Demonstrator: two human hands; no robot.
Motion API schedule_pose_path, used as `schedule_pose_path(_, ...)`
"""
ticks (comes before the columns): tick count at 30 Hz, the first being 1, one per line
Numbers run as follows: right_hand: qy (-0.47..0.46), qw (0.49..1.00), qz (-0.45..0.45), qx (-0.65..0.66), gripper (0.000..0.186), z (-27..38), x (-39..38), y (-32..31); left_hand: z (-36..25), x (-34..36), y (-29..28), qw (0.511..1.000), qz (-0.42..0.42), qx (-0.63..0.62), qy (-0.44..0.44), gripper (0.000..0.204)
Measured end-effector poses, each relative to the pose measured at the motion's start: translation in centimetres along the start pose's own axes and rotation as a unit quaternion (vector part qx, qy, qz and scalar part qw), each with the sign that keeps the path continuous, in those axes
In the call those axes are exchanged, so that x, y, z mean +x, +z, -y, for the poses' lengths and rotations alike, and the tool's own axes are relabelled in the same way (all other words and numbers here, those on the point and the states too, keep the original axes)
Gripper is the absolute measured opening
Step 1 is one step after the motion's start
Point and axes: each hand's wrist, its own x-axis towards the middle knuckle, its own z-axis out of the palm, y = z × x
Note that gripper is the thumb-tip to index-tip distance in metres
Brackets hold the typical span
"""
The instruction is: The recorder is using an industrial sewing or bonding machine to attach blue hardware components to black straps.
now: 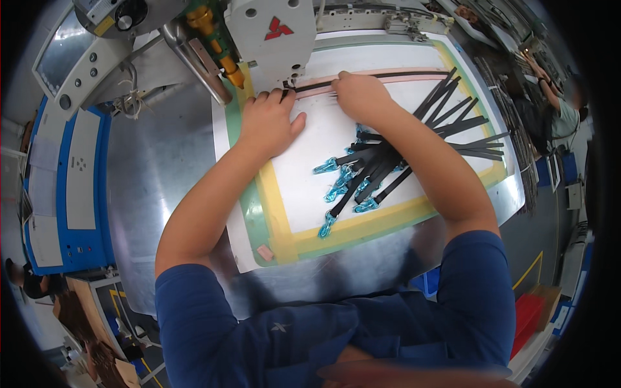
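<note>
A narrow black strap (401, 74) runs along a pink strip (430, 76) at the far side of the white work board (301, 200). My right hand (362, 98) has its fingers closed on the strap, partway along it. At the strap's left end, under the sewing machine's white head (275, 39), my left hand (270, 123) rests with its fingers spread and its thumb out to the side; its fingertips are partly hidden. Just beneath my right forearm lies a fanned pile of black straps (381, 158), with metal clips (336, 192) wrapped in blue plastic at their near ends.
Yellow tape (278, 213) and a green border frame the board, which sits on a metal table (155, 194). A brass-coloured cylinder (217, 42) and a control panel (81, 61) stand at the upper left. A blue-and-white cabinet (71, 174) is at left. Another person (563, 107) is at far right.
</note>
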Motion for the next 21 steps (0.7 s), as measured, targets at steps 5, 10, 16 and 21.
schedule_pose_path(5,-0.005,1.000,-0.029,0.009,0.021,0.3,0.0,0.1,-0.7,0.2,-1.0,1.000,0.020,0.001,-0.008,0.050)
schedule_pose_path(10,-0.015,1.000,-0.022,0.008,0.020,0.3,-0.2,0.3,-1.2,0.4,-0.3,1.000,0.011,0.004,0.015,0.052)
schedule_pose_path(16,-0.015,0.999,-0.018,0.025,0.020,-0.5,-1.3,-0.5,-2.3,0.5,-0.6,1.000,0.015,0.026,0.003,0.054)
schedule_pose_path(21,0.019,0.998,-0.010,0.057,0.021,-3.5,-2.7,-1.3,-3.3,0.9,-1.5,0.998,0.044,0.032,-0.025,0.055)
